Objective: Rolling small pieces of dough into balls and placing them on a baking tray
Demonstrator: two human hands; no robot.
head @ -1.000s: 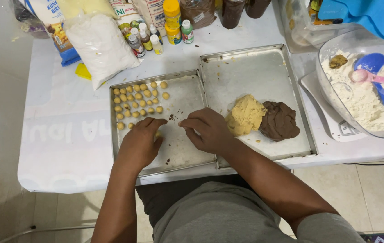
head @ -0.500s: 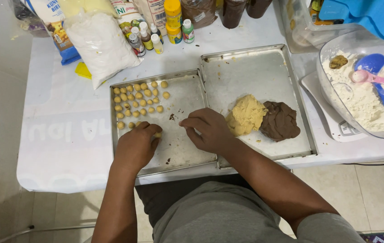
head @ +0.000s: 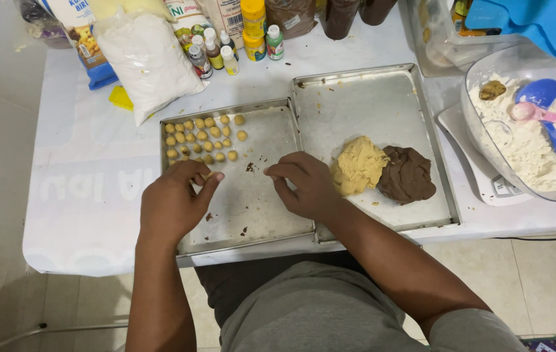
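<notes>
— White table (head: 356,52), cluttered along its far edge, pale tiled floor below. What's under your hands?

— Two metal trays side by side. My left hand (head: 173,202) is over the left tray (head: 258,215), at the near edge of the rows of small dough balls (head: 203,138) that fill its far left corner. My right hand (head: 307,186) is over the same tray, close to the seam with the right tray (head: 382,98).

— Are you holding anything?

— My left grip is curled, thumb meeting fingertips right at the nearest row; a ball may be pinched there, but I cannot tell for sure. My right grip is closed loosely, fingertips drawn together and pointing left; whether a bit of dough sits inside, I cannot tell.

— Where's the dough?

— The tan dough lump (head: 358,166) lies just to the right of my right hand, almost touching the wrist, on the right tray. The brown dough lump (head: 408,175) presses against its far side, further right. So my right hand is much the nearer to both; my left is nearer to the balls, which run in rows away from me.

— And beyond?

— A white bag of powder (head: 147,62) and small bottles (head: 212,49) behind the left tray; a clear bowl of flour (head: 486,150) with a blue scoop (head: 542,98) at far right.
</notes>
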